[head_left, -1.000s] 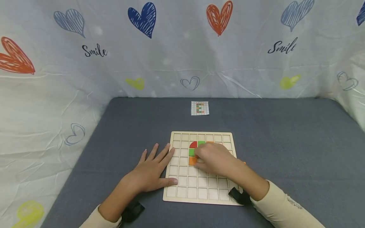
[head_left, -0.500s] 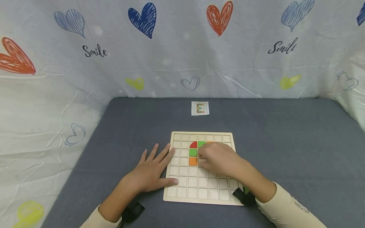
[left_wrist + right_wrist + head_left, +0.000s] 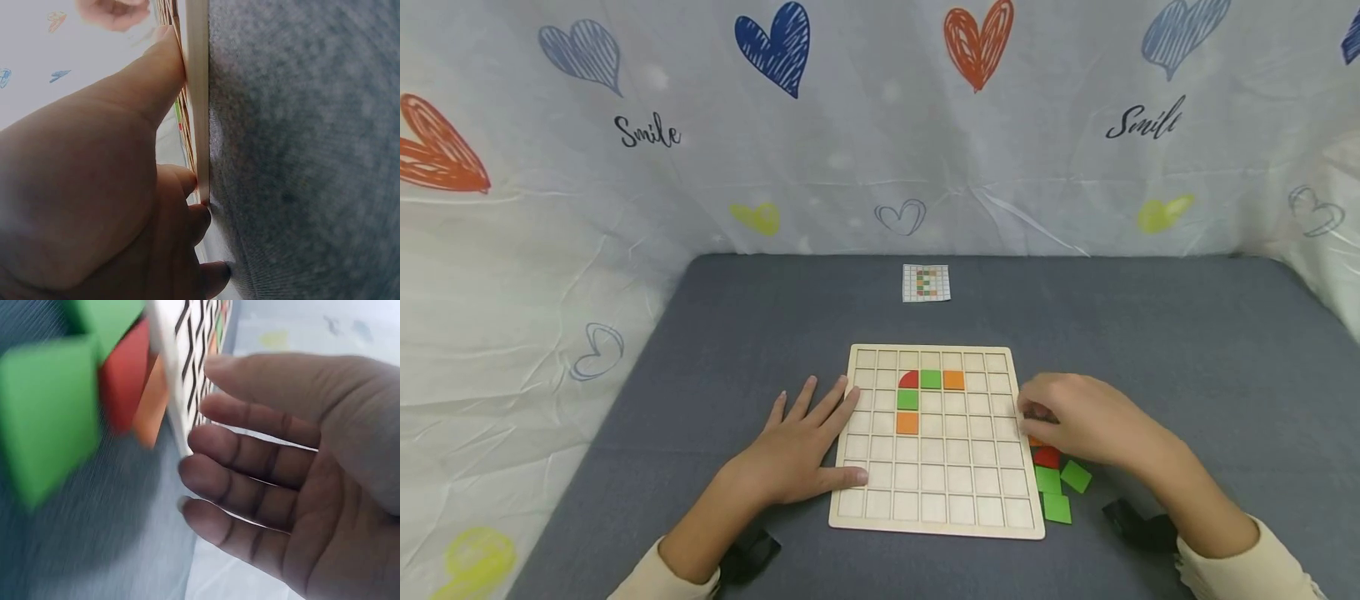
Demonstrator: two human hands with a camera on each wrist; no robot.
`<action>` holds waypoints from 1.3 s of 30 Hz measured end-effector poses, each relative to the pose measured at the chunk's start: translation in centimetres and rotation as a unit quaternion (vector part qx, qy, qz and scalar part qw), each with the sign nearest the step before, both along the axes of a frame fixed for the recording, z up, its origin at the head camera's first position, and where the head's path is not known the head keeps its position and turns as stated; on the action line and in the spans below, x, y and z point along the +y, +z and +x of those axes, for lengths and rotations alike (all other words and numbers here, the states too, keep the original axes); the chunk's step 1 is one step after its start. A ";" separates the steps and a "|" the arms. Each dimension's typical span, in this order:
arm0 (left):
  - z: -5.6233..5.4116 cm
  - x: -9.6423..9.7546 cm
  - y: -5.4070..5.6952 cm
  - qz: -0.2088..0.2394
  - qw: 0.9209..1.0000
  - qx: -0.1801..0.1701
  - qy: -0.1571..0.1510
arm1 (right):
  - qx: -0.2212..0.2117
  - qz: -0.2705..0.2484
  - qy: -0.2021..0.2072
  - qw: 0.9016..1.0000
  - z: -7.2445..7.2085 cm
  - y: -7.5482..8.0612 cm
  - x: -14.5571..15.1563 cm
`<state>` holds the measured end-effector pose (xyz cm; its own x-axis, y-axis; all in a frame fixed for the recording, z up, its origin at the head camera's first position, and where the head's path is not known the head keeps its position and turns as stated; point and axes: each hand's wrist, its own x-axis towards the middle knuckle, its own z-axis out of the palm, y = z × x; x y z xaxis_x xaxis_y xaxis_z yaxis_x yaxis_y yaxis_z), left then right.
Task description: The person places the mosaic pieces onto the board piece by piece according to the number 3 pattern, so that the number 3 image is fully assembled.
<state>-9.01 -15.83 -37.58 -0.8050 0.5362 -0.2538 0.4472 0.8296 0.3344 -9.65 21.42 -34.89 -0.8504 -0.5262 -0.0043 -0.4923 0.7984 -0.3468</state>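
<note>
A pale wooden grid board [image 3: 925, 504] lies on the table. On its upper part sit a red rounded tile [image 3: 909, 380], a green tile [image 3: 930, 379] and an orange tile [image 3: 953, 380] in a row. Below the red one come another green tile [image 3: 907, 400] and another orange tile [image 3: 907, 423]. My left hand [image 3: 801, 454] rests spread at the board's left edge, thumb and fingertips touching it. My right hand [image 3: 1086, 412] is beside the right edge, over loose tiles; the right wrist view shows bent fingers [image 3: 212, 481] apart from the thumb, holding nothing.
Right of the board lie loose tiles: several green tiles [image 3: 1056, 508], a red tile [image 3: 1047, 457] and an orange tile [image 3: 1035, 442], partly under my right hand. A small printed pattern card [image 3: 926, 283] lies at the table's back, before a heart-patterned cloth [image 3: 835, 142].
My right hand has left the tiles on the board and moved right, past the board's edge, uncovering the top row and the loose tiles. The left hand has stayed in place.
</note>
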 end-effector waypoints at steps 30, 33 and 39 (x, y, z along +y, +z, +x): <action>-0.1 0.1 0.0 -0.007 1.000 -0.004 0.004 | -0.049 0.050 -0.047 0.996 4.6 -1.8 4.8; -0.1 0.1 0.0 -0.006 1.000 -0.005 0.005 | -0.037 0.037 -0.037 0.998 4.7 -1.9 5.0; -0.1 0.1 0.0 -0.005 1.000 -0.004 0.001 | -0.018 0.024 -0.024 0.999 4.5 -2.0 5.1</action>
